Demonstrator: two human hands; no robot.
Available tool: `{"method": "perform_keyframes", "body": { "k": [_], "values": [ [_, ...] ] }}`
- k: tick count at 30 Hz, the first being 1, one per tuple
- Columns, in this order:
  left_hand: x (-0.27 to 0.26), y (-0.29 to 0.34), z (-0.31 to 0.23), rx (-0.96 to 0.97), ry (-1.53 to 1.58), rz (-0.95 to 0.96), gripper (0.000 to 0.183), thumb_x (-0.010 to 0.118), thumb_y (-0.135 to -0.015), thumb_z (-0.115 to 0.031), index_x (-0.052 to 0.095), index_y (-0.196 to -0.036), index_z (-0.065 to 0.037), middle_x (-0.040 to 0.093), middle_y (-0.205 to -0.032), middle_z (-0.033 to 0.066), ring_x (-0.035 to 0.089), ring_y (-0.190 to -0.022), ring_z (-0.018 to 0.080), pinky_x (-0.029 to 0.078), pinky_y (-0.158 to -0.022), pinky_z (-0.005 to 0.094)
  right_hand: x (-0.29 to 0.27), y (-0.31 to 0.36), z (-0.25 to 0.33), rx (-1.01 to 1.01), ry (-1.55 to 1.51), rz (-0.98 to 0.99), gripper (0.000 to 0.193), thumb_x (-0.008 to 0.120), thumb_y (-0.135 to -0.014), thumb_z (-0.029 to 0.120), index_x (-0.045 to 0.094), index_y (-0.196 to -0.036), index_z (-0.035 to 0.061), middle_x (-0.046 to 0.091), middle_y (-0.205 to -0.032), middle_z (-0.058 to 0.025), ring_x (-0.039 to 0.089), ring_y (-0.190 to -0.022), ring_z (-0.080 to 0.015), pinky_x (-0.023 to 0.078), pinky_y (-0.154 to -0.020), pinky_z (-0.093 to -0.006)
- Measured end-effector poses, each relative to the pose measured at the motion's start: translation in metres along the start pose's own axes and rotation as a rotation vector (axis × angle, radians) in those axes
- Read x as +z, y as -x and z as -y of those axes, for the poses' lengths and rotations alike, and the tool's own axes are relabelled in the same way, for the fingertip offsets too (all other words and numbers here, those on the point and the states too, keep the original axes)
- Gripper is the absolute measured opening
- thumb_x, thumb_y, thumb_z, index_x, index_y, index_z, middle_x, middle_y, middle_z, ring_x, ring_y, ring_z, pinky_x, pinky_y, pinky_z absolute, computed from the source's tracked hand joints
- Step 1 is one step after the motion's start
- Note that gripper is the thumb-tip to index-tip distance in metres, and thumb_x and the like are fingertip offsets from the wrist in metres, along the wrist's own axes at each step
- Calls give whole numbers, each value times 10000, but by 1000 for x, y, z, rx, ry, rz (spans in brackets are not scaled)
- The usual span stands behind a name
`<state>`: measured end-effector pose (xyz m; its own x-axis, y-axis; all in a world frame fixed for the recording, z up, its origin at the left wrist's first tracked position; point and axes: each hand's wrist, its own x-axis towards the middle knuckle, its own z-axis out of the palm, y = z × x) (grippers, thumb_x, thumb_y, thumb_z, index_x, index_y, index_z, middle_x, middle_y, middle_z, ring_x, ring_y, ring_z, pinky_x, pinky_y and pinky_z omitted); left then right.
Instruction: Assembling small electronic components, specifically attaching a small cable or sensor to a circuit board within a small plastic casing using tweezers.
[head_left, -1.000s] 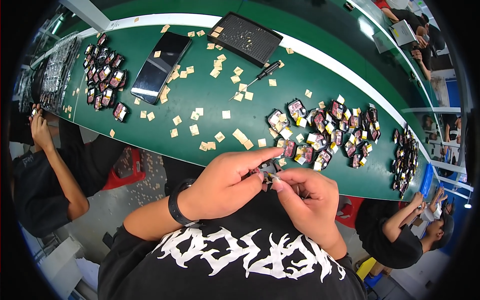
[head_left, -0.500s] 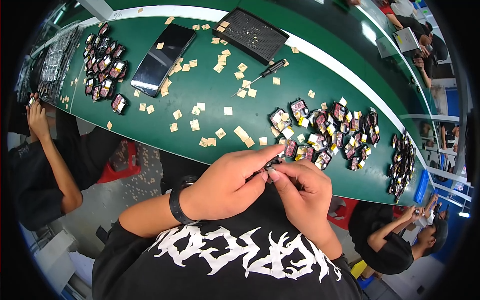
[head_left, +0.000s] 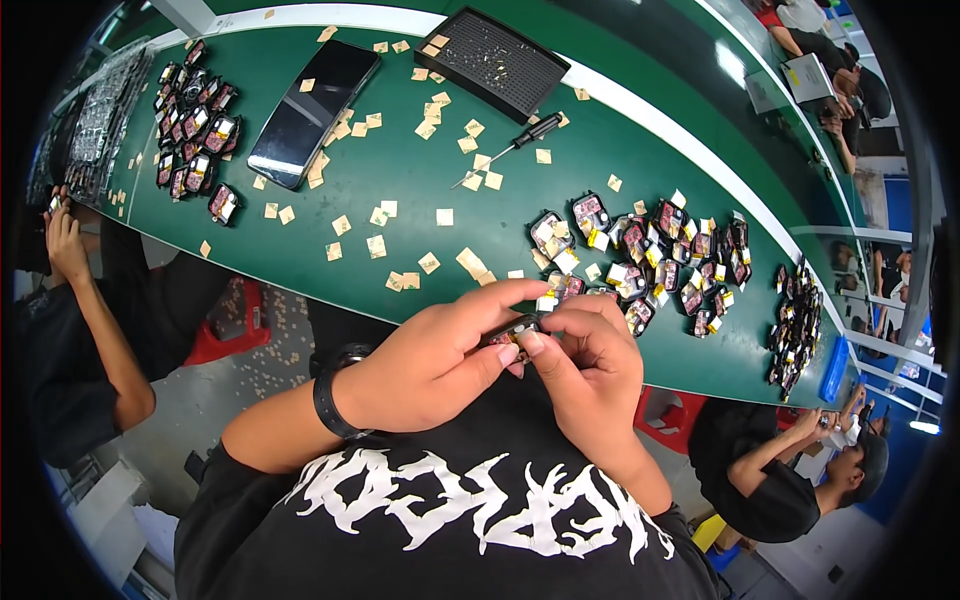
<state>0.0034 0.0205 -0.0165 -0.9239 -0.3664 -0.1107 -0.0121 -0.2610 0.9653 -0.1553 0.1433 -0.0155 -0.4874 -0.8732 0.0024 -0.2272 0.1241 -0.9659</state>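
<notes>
Tray [head_left: 537, 82] holding tiny bits [head_left: 500, 68] and tan squares [head_left: 438, 41], left hand [head_left: 435, 352] gripping dark device [head_left: 514, 329], right hand [head_left: 590, 358] pinching its edge

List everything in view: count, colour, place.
Table: one, green, across the middle
Held device: one, black and reddish, near picture centre
Device piles: three, black and reddish, table's left, right, far right
Squares: many, tan, scattered over the table
Phone-like slab: one, black, table's upper left
Tray: one, black, table's far edge
Screwdriver: one, black handle, just below the tray
Plastic packaging: uncounted, clear, table's left end
Blue object: one, blue, table's right end
Stools: two, red, below table's near edge
Co-workers: at least three, mostly dark clothing, left, right, upper right
Shirt: one, black with white print, bottom centre
Wristband: one, black, left wrist
Left hand: one, bare, device's left
Right hand: one, bare, device's right
</notes>
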Motion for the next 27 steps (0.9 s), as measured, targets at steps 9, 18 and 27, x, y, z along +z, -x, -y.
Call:
{"method": "perform_keyframes", "body": {
  "k": [9, 18, 27],
  "values": [
    [2, 5, 18, -142, 292, -16, 378, 506, -1038, -44, 406, -1399, 8, 566, -1243, 105, 593, -1022, 121, 515, -800, 276, -7, -9, 17, 138, 138, 170, 150, 770, -874, 54, 711, -990, -21, 597, -981, -62, 465, -599, -55, 382, -534, -226],
    [7, 9, 18, -84, 20, -105, 355, 573, -991, 18, 539, -1344, 2, 631, -1100, 74, 634, -860, 95, 534, -698, 246, -8, -9, 18, 135, 213, 214, 125, 758, -880, 61, 693, -947, -22, 599, -946, -64, 452, -581, -63, 371, -527, -253],
    [-1, 7, 4, -261, 48, -60, 342, 567, -991, 2, 505, -1327, 6, 645, -1077, 78, 631, -800, 85, 516, -633, 235, -9, -7, 15, 255, 43, 282, 143, 750, -888, 67, 681, -987, -10, 600, -898, -35, 430, -572, -46, 349, -519, -234]
  ]
}}
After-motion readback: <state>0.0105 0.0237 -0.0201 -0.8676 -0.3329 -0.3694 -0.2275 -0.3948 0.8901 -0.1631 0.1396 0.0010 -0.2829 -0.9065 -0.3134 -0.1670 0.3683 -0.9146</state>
